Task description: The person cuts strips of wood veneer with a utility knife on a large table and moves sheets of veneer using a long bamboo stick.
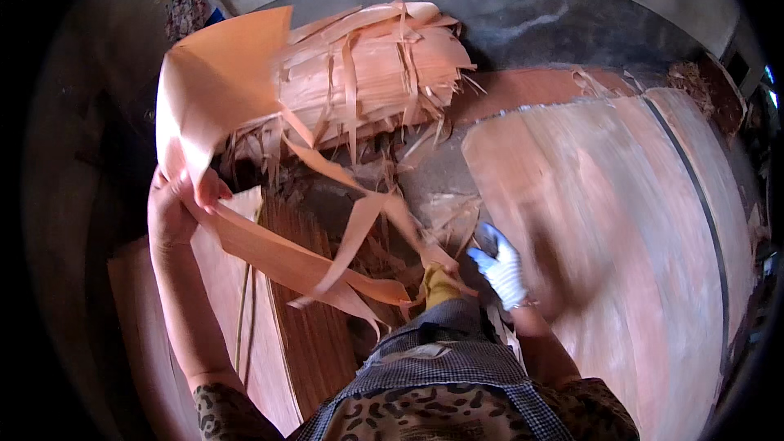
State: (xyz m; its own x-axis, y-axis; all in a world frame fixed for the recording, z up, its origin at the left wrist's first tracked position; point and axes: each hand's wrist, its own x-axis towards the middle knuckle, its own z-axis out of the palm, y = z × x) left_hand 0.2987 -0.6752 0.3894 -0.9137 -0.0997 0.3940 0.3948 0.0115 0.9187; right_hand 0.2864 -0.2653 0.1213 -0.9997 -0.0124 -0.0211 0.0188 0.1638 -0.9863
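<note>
My bare left hand (184,200) is closed around thin wood veneer (216,65). A broad curled sheet of it stands up above the hand, and long torn strips (302,261) trail from there toward my feet. My right hand (500,268) wears a white glove with blue fingers. It hangs over the near left edge of a large stack of veneer sheets (604,220), apart from my left hand. The right fingers are bent together, slightly blurred, with something thin at their tips that I cannot make out.
A bundle of veneer scraps (376,65), tied with strips, lies at the far side. A dark band (694,171) crosses the large stack. Another wood stack (229,310) stands at the left. Loose scraps (449,212) litter the floor ahead of my feet. A bag (188,12) hangs on the wall.
</note>
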